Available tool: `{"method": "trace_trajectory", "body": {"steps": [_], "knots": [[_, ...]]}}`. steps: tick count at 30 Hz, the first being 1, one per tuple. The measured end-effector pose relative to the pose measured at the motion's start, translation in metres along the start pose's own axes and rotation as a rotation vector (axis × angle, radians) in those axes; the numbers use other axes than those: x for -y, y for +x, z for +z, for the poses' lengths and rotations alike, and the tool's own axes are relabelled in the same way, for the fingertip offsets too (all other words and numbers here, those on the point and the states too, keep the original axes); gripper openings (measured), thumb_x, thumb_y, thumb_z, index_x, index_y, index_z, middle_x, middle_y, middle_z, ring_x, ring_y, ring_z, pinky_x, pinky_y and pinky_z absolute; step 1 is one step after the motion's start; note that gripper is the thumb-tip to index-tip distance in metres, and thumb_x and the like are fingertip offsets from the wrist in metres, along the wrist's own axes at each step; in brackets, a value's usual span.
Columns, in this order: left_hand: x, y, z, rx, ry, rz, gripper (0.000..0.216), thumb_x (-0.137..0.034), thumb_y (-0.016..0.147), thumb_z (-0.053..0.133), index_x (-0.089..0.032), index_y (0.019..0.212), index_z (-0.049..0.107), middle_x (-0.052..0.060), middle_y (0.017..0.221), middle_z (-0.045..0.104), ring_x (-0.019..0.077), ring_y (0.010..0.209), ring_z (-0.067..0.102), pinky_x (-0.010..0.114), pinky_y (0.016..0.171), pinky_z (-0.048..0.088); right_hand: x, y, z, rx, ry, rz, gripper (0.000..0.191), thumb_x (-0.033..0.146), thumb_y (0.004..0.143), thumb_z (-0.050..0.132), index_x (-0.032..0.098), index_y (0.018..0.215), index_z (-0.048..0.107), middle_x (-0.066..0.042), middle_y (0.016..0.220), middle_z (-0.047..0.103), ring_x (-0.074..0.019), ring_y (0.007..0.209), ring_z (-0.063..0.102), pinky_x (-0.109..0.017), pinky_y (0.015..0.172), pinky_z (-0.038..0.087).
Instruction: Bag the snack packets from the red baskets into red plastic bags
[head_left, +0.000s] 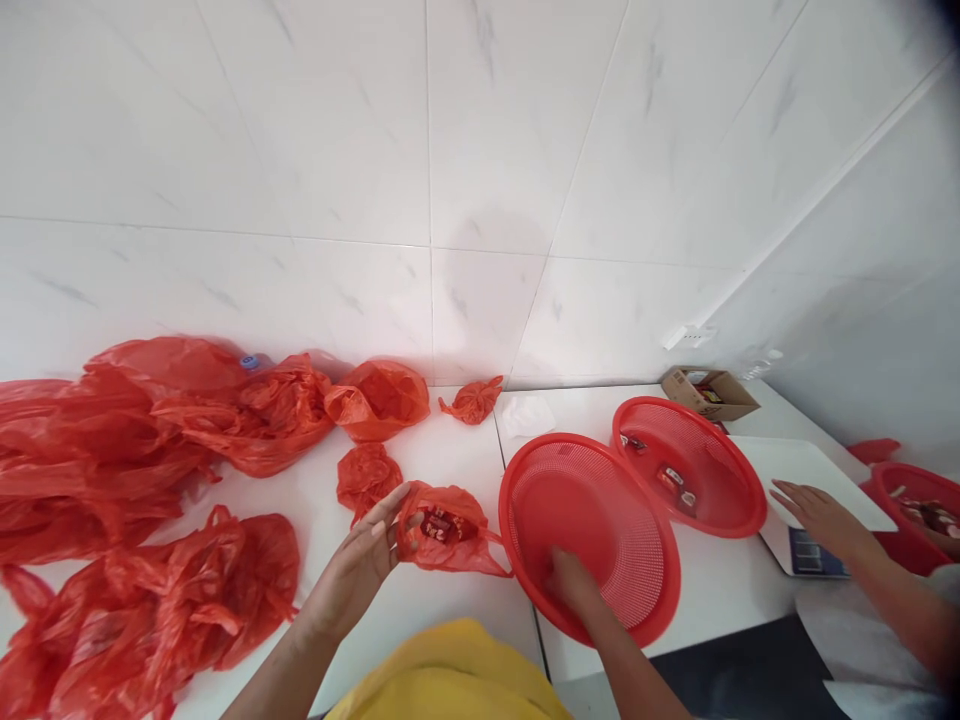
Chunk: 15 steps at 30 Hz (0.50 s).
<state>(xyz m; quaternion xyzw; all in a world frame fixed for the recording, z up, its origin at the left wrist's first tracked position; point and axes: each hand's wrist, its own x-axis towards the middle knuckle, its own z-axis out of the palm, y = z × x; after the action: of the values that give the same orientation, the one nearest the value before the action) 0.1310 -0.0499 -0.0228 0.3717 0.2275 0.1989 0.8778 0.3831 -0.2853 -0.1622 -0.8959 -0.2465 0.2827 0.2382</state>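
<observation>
My left hand [367, 560] holds the rim of a small red plastic bag [457, 555], its fingers partly inside the mouth. Dark red wrapped packets [442, 525] show in that bag. Down inside the nearer red mesh basket [600, 500] is my right hand [571, 580], closed near the basket's floor; what its fingers hold, if anything, is hidden. Beyond it, a second red basket [705, 465] contains a few small packets [675, 485]. A crumpled red bag [367, 475] lies just behind my left hand.
Large red plastic bags [172, 600] cover the table's left side. At the right, another person's hand [817, 510] is over a white scale [814, 475]. A cardboard box [709, 395] stands near the wall, and another red container [922, 500] is at the far right.
</observation>
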Motion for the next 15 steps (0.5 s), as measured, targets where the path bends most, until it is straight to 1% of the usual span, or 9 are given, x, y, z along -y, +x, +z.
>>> {"method": "trace_trajectory", "body": {"steps": [4, 6, 8, 10, 12, 15], "knots": [[0.0, -0.002, -0.002, -0.015, -0.002, 0.012, 0.045, -0.037, 0.091, 0.043, -0.027, 0.135, 0.049, 0.003, 0.152, 0.034, 0.0273, 0.129, 0.039, 0.034, 0.09, 0.042, 0.006, 0.011, 0.001, -0.055, 0.009, 0.032, 0.011, 0.011, 0.057, 0.051, 0.02, 0.061, 0.05, -0.003, 0.06, 0.055, -0.0163, 0.053, 0.047, -0.03, 0.054, 0.027], [0.001, -0.003, -0.004, -0.015, -0.01, 0.026, 0.044, -0.037, 0.091, 0.043, -0.027, 0.134, 0.049, 0.002, 0.152, 0.033, 0.0271, 0.129, 0.039, 0.033, 0.089, 0.043, 0.011, 0.014, -0.004, -0.071, 0.027, 0.031, 0.01, 0.011, 0.058, 0.049, 0.021, 0.059, 0.047, -0.002, 0.058, 0.054, -0.0154, 0.052, 0.045, -0.03, 0.053, 0.026], [0.002, -0.004, -0.005, -0.015, -0.012, 0.034, 0.044, -0.037, 0.092, 0.043, -0.028, 0.134, 0.049, 0.001, 0.153, 0.03, 0.027, 0.128, 0.04, 0.034, 0.088, 0.043, 0.021, 0.013, -0.011, -0.079, 0.046, 0.016, 0.009, 0.014, 0.061, 0.047, 0.022, 0.058, 0.044, -0.001, 0.058, 0.052, -0.0146, 0.052, 0.043, -0.029, 0.052, 0.026], [0.003, -0.005, -0.006, -0.021, -0.011, 0.036, 0.043, -0.036, 0.092, 0.043, -0.028, 0.134, 0.05, 0.001, 0.154, 0.029, 0.0267, 0.127, 0.041, 0.034, 0.089, 0.043, 0.037, 0.007, -0.018, -0.09, 0.086, -0.03, 0.007, 0.019, 0.068, 0.045, 0.022, 0.061, 0.044, 0.0, 0.06, 0.051, -0.0144, 0.054, 0.043, -0.028, 0.052, 0.027], [0.003, -0.004, -0.006, -0.034, -0.017, 0.04, 0.043, -0.035, 0.091, 0.044, -0.027, 0.133, 0.051, 0.002, 0.153, 0.03, 0.0265, 0.126, 0.042, 0.034, 0.089, 0.043, 0.062, -0.001, -0.022, -0.098, 0.168, -0.112, 0.007, 0.024, 0.073, 0.044, 0.023, 0.067, 0.046, 0.001, 0.064, 0.053, -0.0146, 0.059, 0.046, -0.026, 0.053, 0.03], [0.003, -0.003, -0.005, -0.038, -0.032, 0.037, 0.043, -0.035, 0.09, 0.047, -0.026, 0.132, 0.052, 0.003, 0.152, 0.033, 0.0265, 0.126, 0.042, 0.034, 0.09, 0.042, 0.107, -0.016, -0.016, -0.069, 0.321, -0.239, 0.007, 0.023, 0.074, 0.044, 0.022, 0.072, 0.051, 0.001, 0.07, 0.057, -0.0156, 0.066, 0.052, -0.026, 0.059, 0.036]]}}
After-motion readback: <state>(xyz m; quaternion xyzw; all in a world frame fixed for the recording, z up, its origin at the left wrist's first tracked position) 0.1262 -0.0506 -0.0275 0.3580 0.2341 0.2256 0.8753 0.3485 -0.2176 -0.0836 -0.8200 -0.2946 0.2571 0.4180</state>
